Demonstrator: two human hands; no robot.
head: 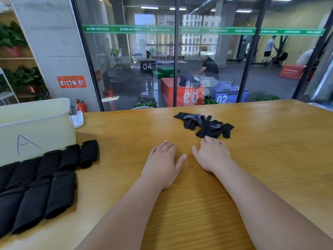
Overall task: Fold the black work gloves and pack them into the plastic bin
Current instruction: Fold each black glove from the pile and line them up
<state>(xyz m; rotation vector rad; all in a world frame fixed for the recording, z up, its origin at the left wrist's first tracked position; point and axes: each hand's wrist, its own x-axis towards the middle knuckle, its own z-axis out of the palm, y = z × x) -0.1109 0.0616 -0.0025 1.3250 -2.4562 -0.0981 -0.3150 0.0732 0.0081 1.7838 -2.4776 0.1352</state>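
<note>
**Lying unfolded: loose black work gloves on wooden table**

Item 1. The loose black work gloves are lying in a small tangled heap on the far right-centre of the table, with dotted grip patches showing on some of them. They are sitting well apart from the bin.

Item 2. Folded gloves are lying in two slanting rows at the near left of the table, packed side by side. The back row is running just beside the front wall of the bin.

Item 3. The plastic bin, pale and translucent, is standing at the far left edge of the table and bearing a handwritten letter A on its front. Its contents are not showing from this angle.

Item 4. The left hand is resting palm down on the bare wood at centre, fingers straight and relaxed, holding nothing.

Item 5. The right hand is resting palm down beside it, fingers extended and released. Its fingertips are reaching the near edge of the loose heap; whether they are touching it cannot be told.

Item 6. A glass wall with a green strip is standing behind the table, and a red fire extinguisher is showing past the bin.
</note>
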